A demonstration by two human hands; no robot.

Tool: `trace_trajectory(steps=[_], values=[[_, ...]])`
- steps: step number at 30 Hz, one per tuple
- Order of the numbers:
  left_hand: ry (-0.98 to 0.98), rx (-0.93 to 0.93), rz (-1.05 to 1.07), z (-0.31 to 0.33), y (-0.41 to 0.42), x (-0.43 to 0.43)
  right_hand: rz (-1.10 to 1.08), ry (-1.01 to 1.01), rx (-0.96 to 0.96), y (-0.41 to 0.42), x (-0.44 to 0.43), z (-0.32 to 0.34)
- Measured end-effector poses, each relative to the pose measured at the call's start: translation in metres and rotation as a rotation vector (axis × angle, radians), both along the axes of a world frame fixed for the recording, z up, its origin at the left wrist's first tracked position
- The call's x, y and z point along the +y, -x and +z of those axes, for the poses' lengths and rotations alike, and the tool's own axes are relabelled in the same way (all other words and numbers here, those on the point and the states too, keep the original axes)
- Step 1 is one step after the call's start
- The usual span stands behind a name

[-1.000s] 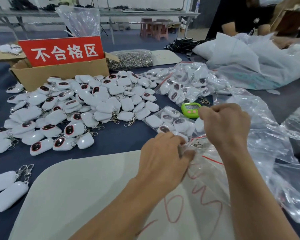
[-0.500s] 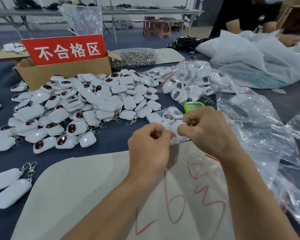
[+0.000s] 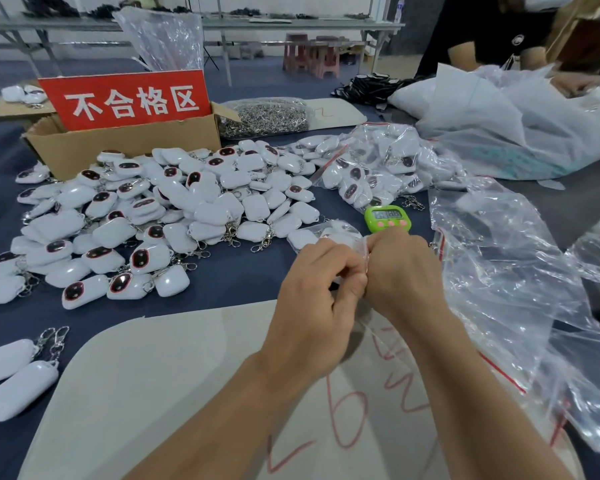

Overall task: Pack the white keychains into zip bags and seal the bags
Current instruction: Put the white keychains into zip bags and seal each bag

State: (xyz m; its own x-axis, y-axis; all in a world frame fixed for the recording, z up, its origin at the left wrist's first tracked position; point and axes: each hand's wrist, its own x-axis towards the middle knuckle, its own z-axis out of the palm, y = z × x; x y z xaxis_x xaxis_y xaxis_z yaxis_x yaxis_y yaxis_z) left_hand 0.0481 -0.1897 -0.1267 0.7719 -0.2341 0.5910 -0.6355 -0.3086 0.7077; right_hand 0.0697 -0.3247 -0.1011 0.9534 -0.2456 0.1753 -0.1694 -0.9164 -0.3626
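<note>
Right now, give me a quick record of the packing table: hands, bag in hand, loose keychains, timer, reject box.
left hand: pinches edge of zip bag
right hand: pinches same edge, close against left hand
zip bag: holds white keychains, partly behind hands; seal unclear
loose keychains: large pile left of hands
timer: green, just beyond right hand
box: cardboard, red sign, behind pile
filled bags: heap beyond timer

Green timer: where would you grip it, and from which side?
Probably pinch the green timer across its left and right edges, coming down from above. It lies flat, screen up; those edges face bare table, while a bag of keychains crowds its far edge and the right hand sits near its front.
</note>
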Motion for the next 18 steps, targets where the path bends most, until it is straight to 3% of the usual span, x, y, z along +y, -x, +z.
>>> trace_trajectory(steps=[2,5,8,11,13,15,18], values=[[-0.011,0.005,-0.004,-0.001,0.0,0.001,-0.086,-0.008,-0.019,-0.001,0.001,-0.004],[0.048,0.097,0.123,0.0,0.001,0.0,-0.087,-0.224,-0.122,0.001,0.001,-0.001],[0.137,0.229,0.356,0.002,-0.01,0.01,-0.172,-0.32,-0.329,0.0,-0.002,0.003],[0.105,0.335,0.545,0.004,-0.03,0.031,-0.359,-0.442,-0.61,0.0,-0.005,0.005],[0.056,0.383,0.602,0.003,-0.039,0.042,-0.307,-0.461,-0.741,0.004,0.0,0.007],[-0.013,0.405,0.595,0.0,-0.041,0.045,-0.119,-0.39,-0.682,0.006,0.009,0.005],[-0.219,0.319,0.511,-0.005,-0.039,0.04,0.095,-0.286,-0.275,0.004,0.015,-0.005]])
